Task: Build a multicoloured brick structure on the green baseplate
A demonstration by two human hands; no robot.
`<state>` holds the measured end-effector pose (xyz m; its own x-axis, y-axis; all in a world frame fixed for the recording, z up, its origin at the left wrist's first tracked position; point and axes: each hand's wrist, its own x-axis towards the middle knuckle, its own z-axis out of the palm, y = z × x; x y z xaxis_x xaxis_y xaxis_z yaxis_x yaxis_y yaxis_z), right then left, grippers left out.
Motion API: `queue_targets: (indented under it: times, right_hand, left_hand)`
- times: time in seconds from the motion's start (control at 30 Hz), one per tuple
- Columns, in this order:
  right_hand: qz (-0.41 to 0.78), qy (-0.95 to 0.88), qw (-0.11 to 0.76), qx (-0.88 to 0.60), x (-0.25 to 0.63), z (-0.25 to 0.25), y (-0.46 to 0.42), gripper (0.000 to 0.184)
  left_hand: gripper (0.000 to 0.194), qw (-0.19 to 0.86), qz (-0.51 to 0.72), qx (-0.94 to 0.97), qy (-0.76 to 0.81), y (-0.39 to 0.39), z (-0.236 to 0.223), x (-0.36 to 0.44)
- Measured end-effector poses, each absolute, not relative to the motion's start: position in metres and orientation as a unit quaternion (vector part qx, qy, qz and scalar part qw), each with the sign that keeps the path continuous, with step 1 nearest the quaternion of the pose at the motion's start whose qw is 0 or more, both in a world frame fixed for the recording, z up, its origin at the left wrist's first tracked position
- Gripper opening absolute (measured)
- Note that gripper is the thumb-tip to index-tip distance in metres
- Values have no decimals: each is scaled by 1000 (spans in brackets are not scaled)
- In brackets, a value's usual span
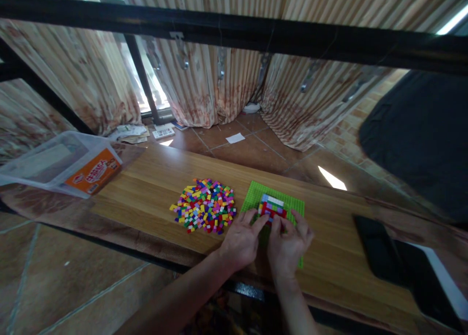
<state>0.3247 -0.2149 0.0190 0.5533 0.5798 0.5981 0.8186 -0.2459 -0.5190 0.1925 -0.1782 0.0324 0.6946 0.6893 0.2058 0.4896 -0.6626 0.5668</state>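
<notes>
Our left hand [241, 240] and right hand [288, 242] touched the brick build [272, 206], close together. We couldn't tell whether either gripped anything.

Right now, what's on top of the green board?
Small bricks, red and white among them, sit clustered on the green board. The left hand and right hand cover part of it; what lies beneath them is hidden.

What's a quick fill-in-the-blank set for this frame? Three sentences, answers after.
1. The baseplate under the brick build is ____ in colour.
2. Of the left hand and the right hand, the one nearer the loose bricks is the ____.
3. The label on the translucent bin has an ____ background.

Missing words: green; left; orange.
</notes>
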Motion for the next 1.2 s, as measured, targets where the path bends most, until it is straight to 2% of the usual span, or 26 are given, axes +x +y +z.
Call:
queue_targets:
  times: [0.47,0.6,0.7,0.77,0.83,0.9,1.03,1.2]
  right_hand:
    - [-171,-426,446,-768,314,10,-211,26]
    - [-156,-433,470,-753,314,15,-215,25]
    - [-99,-436,525,-724,313,24,-220,23]
    - [-24,-458,549,-699,314,33,-224,23]
    - [43,-494,551,-671,318,41,-228,22]
    - [74,-527,542,-650,325,47,-231,20]
    - [57,-574,509,-639,338,55,-236,17]
    - [9,-621,462,-632,346,59,-244,15]
  left_hand:
    - [59,260,208,887,320,-177,35,191]
    - [51,297,252,851,352,-176,42,193]
    - [34,379,296,785,390,-173,53,197]
    - [25,494,303,713,395,-170,61,201]
    - [28,618,291,623,381,-168,70,204]
    - [29,700,285,542,367,-168,76,206]
    - [25,758,288,452,371,-169,81,208]
    - [26,771,298,407,389,-174,81,212]
